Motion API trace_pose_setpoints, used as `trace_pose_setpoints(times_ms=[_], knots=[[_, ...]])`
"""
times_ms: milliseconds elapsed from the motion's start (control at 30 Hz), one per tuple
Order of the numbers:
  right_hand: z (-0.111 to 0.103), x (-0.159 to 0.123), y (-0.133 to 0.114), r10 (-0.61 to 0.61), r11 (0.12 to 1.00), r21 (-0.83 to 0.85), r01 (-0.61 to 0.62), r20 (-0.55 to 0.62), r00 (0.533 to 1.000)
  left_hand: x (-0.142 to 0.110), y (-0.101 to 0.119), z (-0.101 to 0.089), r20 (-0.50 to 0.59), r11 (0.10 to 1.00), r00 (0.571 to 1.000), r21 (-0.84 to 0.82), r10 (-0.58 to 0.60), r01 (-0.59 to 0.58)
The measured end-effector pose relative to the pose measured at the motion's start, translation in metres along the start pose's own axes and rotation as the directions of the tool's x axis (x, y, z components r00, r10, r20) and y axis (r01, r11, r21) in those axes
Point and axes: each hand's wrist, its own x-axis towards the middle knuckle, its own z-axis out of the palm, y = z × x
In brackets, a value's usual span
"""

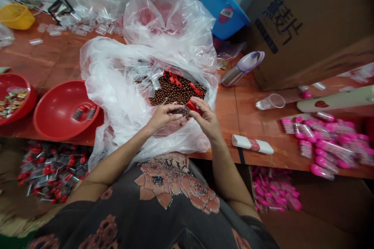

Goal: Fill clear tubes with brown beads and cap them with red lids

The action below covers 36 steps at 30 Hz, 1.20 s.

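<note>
Our left grip [164, 116] pinches a small clear tube [183, 111], apparently with brown balls in it, and our right grip [208, 120] holds a red cap [191, 105] at its end, above the open plastic bag [112, 109] of loose brown balls [166, 95]. Whether the cap is seated, we cannot tell. If it sits crooked while we press, the tube could tilt and spill. Should it slip from our pinch, it may fall among the loose red caps [174, 80]. Our left forearm [125, 151] could also drag the soft bag toward the surface [226, 132] edge.
</note>
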Motion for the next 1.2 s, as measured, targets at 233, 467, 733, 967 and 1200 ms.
trace_pose_setpoints(times_ms=[233, 467, 733, 967, 1200], knots=[[0.009, -0.011, -0.006, -0.184, 0.903, -0.372, 0.213, 0.112, 0.977, -0.001, -0.001, 0.006, -0.043, 0.998, 0.998, -0.014, -0.055, 0.055], [0.020, -0.010, 0.006, -0.264, 0.792, -0.520, 0.320, 0.181, 0.947, -0.003, -0.003, 0.011, -0.138, 0.989, 0.984, -0.108, -0.117, 0.103], [0.033, -0.018, 0.012, -0.206, 0.895, -0.359, 0.263, 0.190, 0.960, 0.001, -0.018, 0.022, -0.074, 0.875, 0.947, -0.410, -0.312, 0.256], [0.032, -0.021, 0.017, 0.197, 0.978, 0.109, -0.180, -0.166, 0.966, -0.004, -0.012, 0.022, -0.112, 0.883, 0.928, -0.367, -0.354, 0.293], [0.035, -0.015, 0.005, -0.070, 0.962, -0.263, 0.069, 0.003, 0.998, -0.001, -0.017, 0.020, -0.166, 0.915, 0.928, -0.293, -0.333, 0.276]])
